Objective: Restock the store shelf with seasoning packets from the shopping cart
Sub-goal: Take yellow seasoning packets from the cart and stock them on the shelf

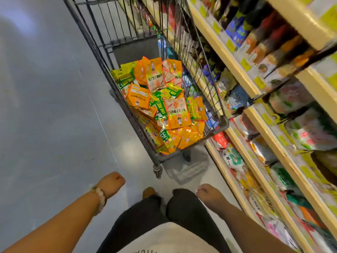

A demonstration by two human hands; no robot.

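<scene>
Two hands low and idle, both mine, holding nothing. Left hand [111, 183] hangs with fingers loosely curled under, bead bracelet at the wrist; right hand [207, 191] same, loosely curled, nothing in it. Seasoning packets [162, 105], orange and green-yellow, lie in a loose heap in the shopping cart [221, 125], straight ahead of me and a bit right, well apart from both hands. Cart's long axis runs away from me along the aisle, parallel to the store shelf [255, 115], which sits just beside the cart on my right. Near end of the heap is the closest reach. Right hand looks slightly nearer the cart's near corner and sits on the shelf side, so I'd judge it the likelier one to reach forward and up over the rim. Both arms hang down by my legs, forearms angled inward. No packet picked yet.
</scene>
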